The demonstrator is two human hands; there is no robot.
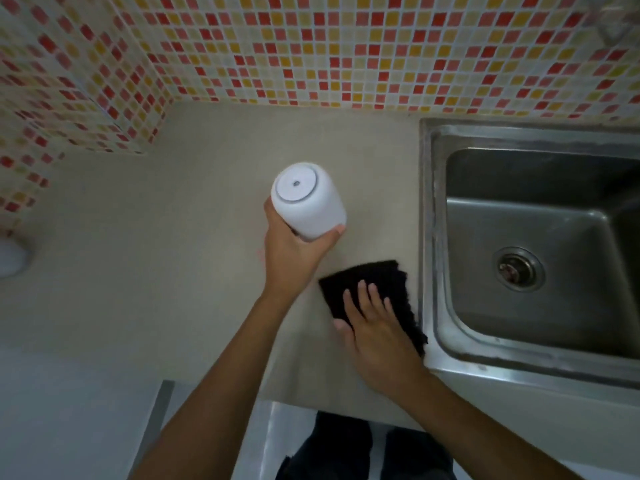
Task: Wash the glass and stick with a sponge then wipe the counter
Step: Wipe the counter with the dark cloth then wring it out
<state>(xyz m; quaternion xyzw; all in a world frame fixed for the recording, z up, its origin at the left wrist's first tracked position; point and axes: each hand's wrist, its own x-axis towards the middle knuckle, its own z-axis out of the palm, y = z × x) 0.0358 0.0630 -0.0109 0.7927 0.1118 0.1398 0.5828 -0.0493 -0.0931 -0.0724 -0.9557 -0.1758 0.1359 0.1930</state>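
Note:
A white glass (306, 199) is upside down, its base facing the camera, above the beige counter (180, 244). My left hand (294, 254) grips it from below, fingers and thumb curled round its side. Whether its rim touches the counter is hidden by the hand. To the lower right a black cloth-like sponge (377, 285) lies flat on the counter beside the sink. My right hand (375, 327) presses on it with straight, spread fingers. No stick shows in the view.
A steel sink (446, 320) with a round drain (517, 268) fills the right side. Mosaic tiled walls (311, 50) close the back and left. A blurred white object (12, 258) sits at the far left counter edge. The counter's front edge runs below my arms.

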